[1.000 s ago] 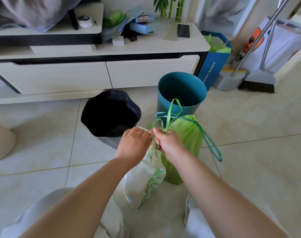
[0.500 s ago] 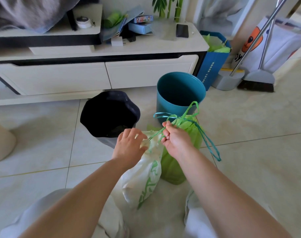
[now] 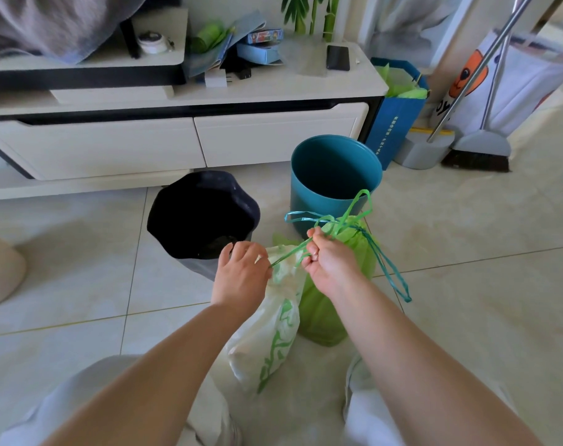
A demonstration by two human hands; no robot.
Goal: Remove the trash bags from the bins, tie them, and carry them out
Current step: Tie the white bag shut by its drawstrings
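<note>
White bag (image 3: 273,336) w/ green leaf print stands on the floor tiles (image 3: 466,284), between the person's knees, neck bunched at top. Its green drawstring (image 3: 289,254) runs taut from the neck up to the right hand (image 3: 330,263), which is closed round it, thumb + forefinger pinching; a loop of the same string (image 3: 359,204) stands up past the knuckles. Left hand (image 3: 243,272) is half curled, fingertips at the string where it leaves the neck — prob. pinching it there, but the contact spot is hidden behind the fingers.

Green bag (image 3: 331,304) sits just behind, touching the white one, its teal drawstring (image 3: 389,272) already knotted, loops hanging loose to the right. Beyond: black bin (image 3: 203,220) and teal bin (image 3: 334,172), both w/o liners, in front of the white TV cabinet (image 3: 177,143). Broom (image 3: 479,149) well off right.

Step in hand: tying the white bag. To do it well: keep left hand anchoring the neck so the bag doesn't lift or tip; pull w/ right away from the neck, steady, not jerky — thin string can cut the hem. Watch the teal loops nearby: easy to catch one in the knot. Cinch fully shut, then double knot, leaving a loop for carrying.
</note>
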